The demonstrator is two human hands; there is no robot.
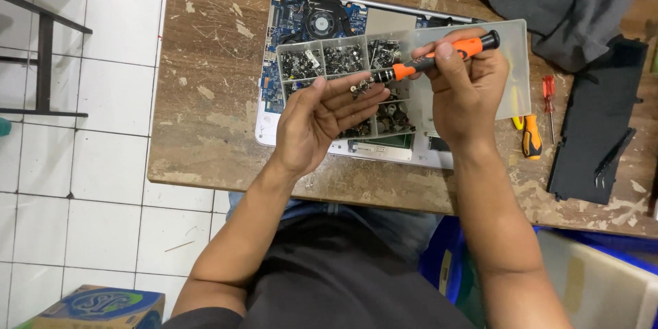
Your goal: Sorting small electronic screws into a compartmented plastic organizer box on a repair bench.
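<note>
A: Currently, where do we find the screws (361,87)?

B: On our left hand's (322,120) fingertips, palm up, flat and spread, over the compartment box (343,58).

A: And the screwdriver (439,58)?

B: Our right hand (466,89) is clamped on its orange handle. Its long axis runs from 2 o'clock down to 8 o'clock, tip meeting the screws. The opened laptop (301,20) lies beneath.

R hand (466,89) gripped an orange-black screwdriver (439,58), tip at small screws on L hand (322,120), palm up. Both hovered over a clear compartment box (510,62) w/ screws, atop an opened laptop (308,20) on worn wood table (205,96).
</note>
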